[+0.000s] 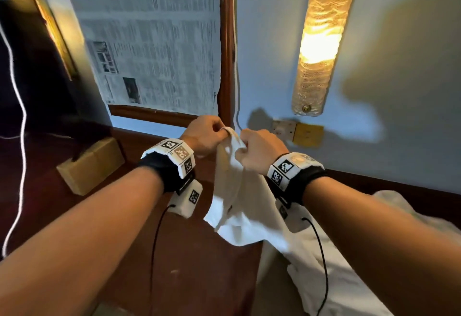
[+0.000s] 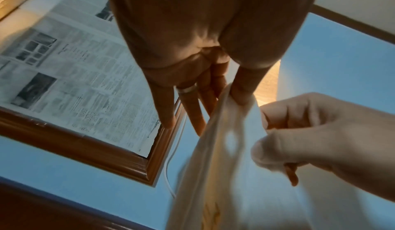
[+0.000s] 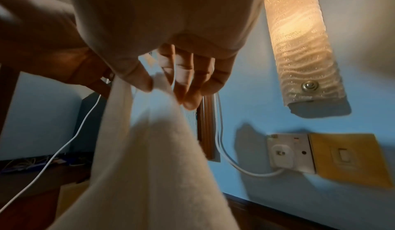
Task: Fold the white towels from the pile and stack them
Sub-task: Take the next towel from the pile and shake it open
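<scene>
head view has your two hands raised close together at the centre of the picture, both on one white towel (image 1: 237,191). your left hand (image 1: 203,136) pinches the towel's top edge at about 11 o'clock of the cloth; in the left wrist view the thumb (image 2: 243,88) presses the hem against the fingers (image 2: 205,98), which run nearly straight, one of them wearing a ring (image 2: 187,89). your right hand (image 1: 259,151) sits just beside it at 1 o'clock of the cloth, fingers curled and gripping a bunched fold; the right wrist view shows thumb and fingertips (image 3: 190,96) closed on the fabric. the towel hangs down from both grips toward 6 o'clock, its lower part trailing to the pile of white towels (image 1: 349,278) at 5 o'clock of the head view. under your left forearm lies a dark wooden surface (image 1: 74,203) with a tan box (image 1: 89,166) at 9 o'clock. on the blue wall, a wood frame (image 1: 225,54) backed with newspaper (image 1: 154,41) stands at 11 o'clock, a lit wall lamp (image 1: 321,41) at 1 o'clock, and a socket plate (image 1: 284,127) just right of your hands. a white cable (image 1: 15,91) runs down the far left.
</scene>
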Demonstrator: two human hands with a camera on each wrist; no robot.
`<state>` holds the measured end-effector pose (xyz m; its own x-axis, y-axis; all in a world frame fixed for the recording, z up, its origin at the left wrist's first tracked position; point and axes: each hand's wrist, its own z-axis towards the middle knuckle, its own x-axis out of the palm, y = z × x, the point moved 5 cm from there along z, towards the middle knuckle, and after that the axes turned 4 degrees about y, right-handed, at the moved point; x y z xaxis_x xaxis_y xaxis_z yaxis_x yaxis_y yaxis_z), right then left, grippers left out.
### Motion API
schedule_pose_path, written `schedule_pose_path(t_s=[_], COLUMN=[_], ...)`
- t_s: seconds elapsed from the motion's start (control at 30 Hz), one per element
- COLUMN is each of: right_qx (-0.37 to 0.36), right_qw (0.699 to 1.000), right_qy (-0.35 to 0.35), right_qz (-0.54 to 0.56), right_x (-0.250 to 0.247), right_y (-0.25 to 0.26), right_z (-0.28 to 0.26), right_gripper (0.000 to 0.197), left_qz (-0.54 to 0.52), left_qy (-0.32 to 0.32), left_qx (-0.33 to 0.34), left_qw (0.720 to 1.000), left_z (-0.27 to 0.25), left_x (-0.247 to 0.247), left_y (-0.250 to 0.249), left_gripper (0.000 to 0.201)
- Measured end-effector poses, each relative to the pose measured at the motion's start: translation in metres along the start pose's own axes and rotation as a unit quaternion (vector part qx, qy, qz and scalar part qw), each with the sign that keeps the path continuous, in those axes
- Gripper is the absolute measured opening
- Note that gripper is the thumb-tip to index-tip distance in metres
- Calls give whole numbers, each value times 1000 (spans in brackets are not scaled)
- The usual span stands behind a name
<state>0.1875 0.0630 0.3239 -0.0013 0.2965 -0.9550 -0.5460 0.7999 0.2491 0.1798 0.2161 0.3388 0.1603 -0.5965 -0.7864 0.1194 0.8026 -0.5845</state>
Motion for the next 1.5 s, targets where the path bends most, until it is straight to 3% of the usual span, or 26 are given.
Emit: schedule_pose_path(t_s=[0.1,0.23,0.4,0.53,0.67,0.83,0.9,1.0,1.07,1.13,1.23,1.3,1.37,1.43,1.5], right_qx=[-2,-27,13,56,102,111,135,227,274,295,317,292,238,166,103], right_qw=[1000,997,987,993,988,984,985,973,960,955,937,924,924,936,956], right_qy=[-26,-57,-63,-82,-115,-132,-101,6,27,-10,-145,-246,-298,-307,-272], right_qz=[14,42,146,71,28,37,29,-41,-51,-34,-35,-9,20,47,48], right_x=[-2,-5,-7,-8,-9,-15,-10,7,7,-6,-38,-59,-71,-76,-72], right_y=[0,18,38,47,44,58,65,58,47,36,34,49,72,100,118], right_z=[13,25,35,39,22,8,5,-11,-26,-36,-43,-38,-23,-4,15], right_gripper=[11,26,30,12,29,16,9,21,24,18,15,9,10,10,13], left_qz=[-41,-72,-82,-78,-77,-89,-99,-109,-118,-118,-96,-88,-84,-115,-184], left_qy=[-23,-37,-24,3,35,55,42,31,41,50,45,35,33,66,132], left_qx=[13,50,101,144,169,190,193,202,200,191,165,136,134,145,155], left_qw=[999,995,991,986,982,976,975,973,972,973,981,986,987,981,962], left_z=[4,11,18,27,26,17,14,9,5,0,-5,-6,-9,-14,-20], left_x=[-12,-24,-44,-62,-70,-77,-88,-103,-106,-104,-100,-95,-87,-76,-62], left_y=[5,4,6,21,43,60,65,79,95,112,137,148,146,128,99], left_gripper=[12,11,12,14,25,31,28,23,21,24,30,34,32,22,41])
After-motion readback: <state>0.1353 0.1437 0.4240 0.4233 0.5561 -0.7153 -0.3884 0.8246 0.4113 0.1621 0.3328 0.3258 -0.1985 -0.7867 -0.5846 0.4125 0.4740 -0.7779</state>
